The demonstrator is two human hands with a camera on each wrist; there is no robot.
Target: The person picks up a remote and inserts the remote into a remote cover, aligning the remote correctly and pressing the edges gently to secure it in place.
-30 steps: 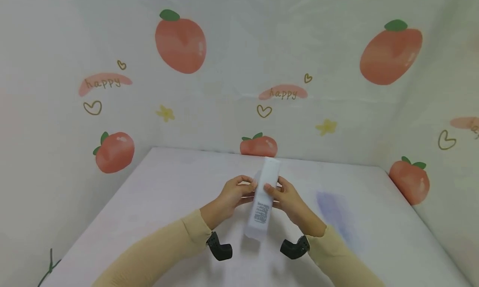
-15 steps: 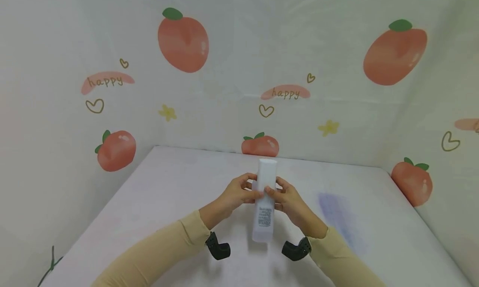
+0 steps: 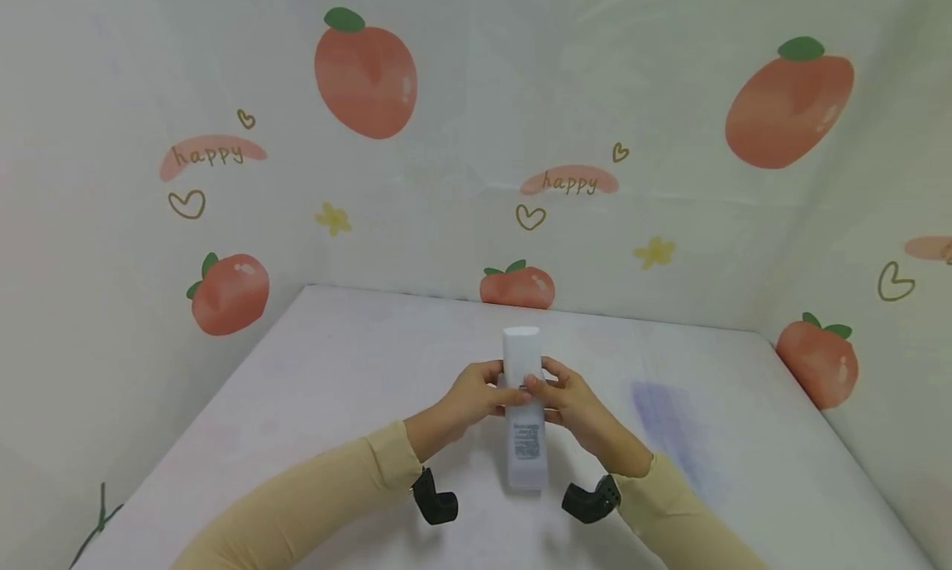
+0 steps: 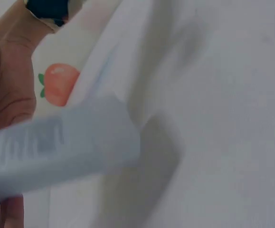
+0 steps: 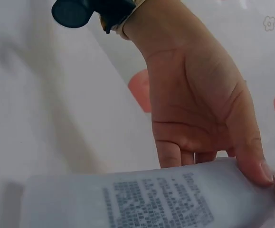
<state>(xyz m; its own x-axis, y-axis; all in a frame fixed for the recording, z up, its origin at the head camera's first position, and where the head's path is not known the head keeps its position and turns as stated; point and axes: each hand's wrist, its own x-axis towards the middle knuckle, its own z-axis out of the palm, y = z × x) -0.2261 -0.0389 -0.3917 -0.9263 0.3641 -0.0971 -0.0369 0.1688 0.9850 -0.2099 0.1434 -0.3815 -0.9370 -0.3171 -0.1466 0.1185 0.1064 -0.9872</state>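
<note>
Both hands hold a slim white bottle [image 3: 525, 351] near the middle of the table in the head view. Its lower part carries a block of dark printed text, and its narrow length points away from the person. From the left side, my left hand [image 3: 474, 395] grips it, thumb across the front. My right hand [image 3: 571, 395] pinches it from the opposite side, its thumb close to the left one. In the left wrist view the bottle's plain end [image 4: 113, 135] hangs over its shadow. The right wrist view shows the printed text [image 5: 156, 202] below the right palm [image 5: 194, 95]; the rear fingers are partly hidden.
The white table [image 3: 357, 347] bears a faint purple patch [image 3: 665, 425] to the right. Behind it hangs a pale curtain [image 3: 468, 124] printed with red fruit and "happy" lettering. Black wrist cameras [image 3: 435, 497] sit below the sleeves.
The bottle has gone from tilted to nearly straight in the head view and come slightly lower and nearer. Both hands have moved with it; the left thumb now lies across its front.
</note>
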